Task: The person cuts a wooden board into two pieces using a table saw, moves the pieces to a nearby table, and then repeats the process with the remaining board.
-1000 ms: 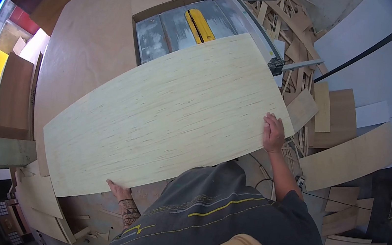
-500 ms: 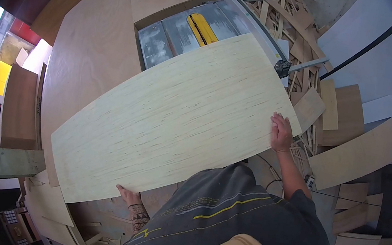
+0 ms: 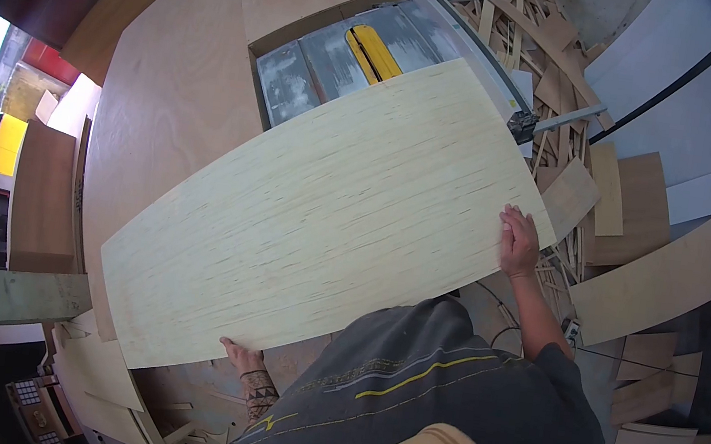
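Pale plywood with fine dark grain streaks makes up the wide panel [image 3: 330,210], which lies slantwise over the near part of the table [image 3: 175,90], its left end by the table's left edge and its near long edge beside the dark shirt [image 3: 475,408]. Near the panel's right end, the right hand [image 3: 520,242] rests on the upper face, fingers together and wrist over the near edge; I cannot tell whether that grip closes on anything underneath. Farther left along the same edge is the left hand [image 3: 244,358], a fingertip showing at the rim (the rest is hidden, so how far its grip is closed I cannot tell). Beyond the panel's far edge, towards the table's far right corner, a grey metal plate [image 3: 308,72] carries a yellow slotted insert [image 3: 372,54], the panel covering their near part. Alongside the plate's right edge runs a metal rail [image 3: 472,53]; past it, wood offcuts [image 3: 533,30] are heaped.
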Tool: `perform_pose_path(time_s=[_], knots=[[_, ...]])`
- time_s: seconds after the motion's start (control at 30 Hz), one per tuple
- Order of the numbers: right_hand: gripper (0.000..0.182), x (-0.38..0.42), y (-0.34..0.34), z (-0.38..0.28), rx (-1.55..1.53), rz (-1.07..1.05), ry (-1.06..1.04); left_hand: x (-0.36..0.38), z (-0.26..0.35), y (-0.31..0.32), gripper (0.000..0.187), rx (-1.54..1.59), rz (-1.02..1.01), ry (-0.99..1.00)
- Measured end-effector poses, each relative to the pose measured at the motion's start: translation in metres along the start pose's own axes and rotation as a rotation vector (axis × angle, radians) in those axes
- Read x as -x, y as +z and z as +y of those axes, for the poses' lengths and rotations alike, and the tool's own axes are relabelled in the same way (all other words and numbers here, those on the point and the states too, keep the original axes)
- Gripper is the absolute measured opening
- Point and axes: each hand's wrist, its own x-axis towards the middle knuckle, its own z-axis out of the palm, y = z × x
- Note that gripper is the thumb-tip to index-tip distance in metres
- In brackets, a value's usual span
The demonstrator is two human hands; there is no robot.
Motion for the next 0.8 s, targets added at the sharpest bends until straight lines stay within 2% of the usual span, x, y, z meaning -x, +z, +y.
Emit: perform_pose_path(time_s=[0.07, 0.13, 0.17, 0.23, 0.27, 0.37, 0.43, 0.47, 0.53, 0.57, 0.63, 0.67, 0.8], knots=[[0.024, -0.003, 0.002, 0.0, -0.005, 0.0, -0.001, -0.001, 0.003, 0.009, 0.064, -0.026, 0.051, 0.03], [0.024, -0.006, 0.004, 0.0, -0.008, 0.004, -0.002, 0.007, 0.014, 0.033, 0.038, 0.133, 0.117, -0.039], [0.023, -0.007, 0.005, 0.0, -0.01, 0.006, -0.001, 0.001, 0.012, 0.025, 0.038, 0.134, 0.114, -0.036], [0.023, -0.009, 0.006, -0.001, -0.013, 0.014, -0.004, -0.015, 0.001, 0.0, 0.064, -0.197, -0.085, 0.036], [0.023, -0.01, 0.007, -0.001, -0.016, 0.018, -0.005, -0.016, 0.002, 0.002, 0.064, -0.196, -0.087, 0.039], [0.023, -0.012, 0.008, -0.001, -0.009, 0.018, -0.006, -0.018, 0.002, 0.01, 0.066, -0.12, -0.071, 0.03], [0.023, -0.013, 0.009, -0.001, -0.008, 0.022, -0.004, -0.02, -0.001, 0.015, 0.069, -0.096, 0.146, 0.003], [0.023, -0.014, 0.01, -0.002, -0.006, 0.023, -0.003, -0.024, -0.001, 0.011, 0.069, -0.096, 0.145, 0.007], [0.023, -0.017, 0.012, -0.002, -0.006, 0.026, -0.003, -0.035, -0.004, -0.008, 0.069, -0.596, -0.009, 0.097], [0.023, -0.017, 0.013, -0.002, -0.004, 0.027, -0.002, -0.036, -0.004, -0.009, 0.069, -0.595, -0.011, 0.101], [0.024, -0.019, 0.015, 0.0, -0.004, 0.03, -0.006, -0.036, 0.004, 0.005, 0.069, -1.038, -0.193, 0.33], [0.024, -0.018, 0.015, 0.001, -0.002, 0.029, -0.009, -0.038, 0.004, 0.003, 0.068, -1.044, -0.176, 0.338], [0.024, -0.022, 0.018, 0.002, -0.011, 0.029, -0.004, -0.044, -0.001, 0.0, 0.066, -0.64, -0.061, 0.185]])
